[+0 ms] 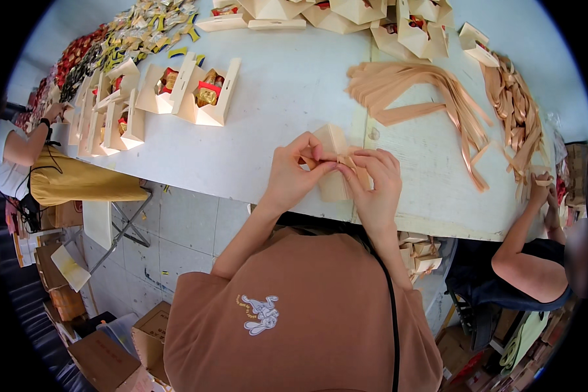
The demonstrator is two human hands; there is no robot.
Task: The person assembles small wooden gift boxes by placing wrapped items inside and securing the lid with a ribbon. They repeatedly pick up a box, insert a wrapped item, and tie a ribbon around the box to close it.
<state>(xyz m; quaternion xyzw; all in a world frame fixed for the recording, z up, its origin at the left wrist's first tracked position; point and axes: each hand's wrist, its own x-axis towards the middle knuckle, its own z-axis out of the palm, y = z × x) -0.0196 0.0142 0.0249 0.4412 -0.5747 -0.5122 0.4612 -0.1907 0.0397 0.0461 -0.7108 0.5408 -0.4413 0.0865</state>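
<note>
A small cream gift box (334, 187) stands at the table's near edge, in front of my body. Over its top, my left hand (298, 168) and my right hand (376, 174) meet with their fingertips close together. Both pinch a tan ribbon (333, 157) that crosses the box. Fingers cover the ribbon's middle, so whether it is knotted cannot be made out. Beyond my right hand lies a fanned bundle of cut tan ribbons (411, 88).
Open cream boxes with wrapped sweets (208, 95) stand at the left, with more boxes (411, 29) at the far edge. Loose packets (144, 29) pile up at far left. Another ribbon bundle (513, 111) hangs near a co-worker (529, 261) on the right. Another person (26, 150) works at left.
</note>
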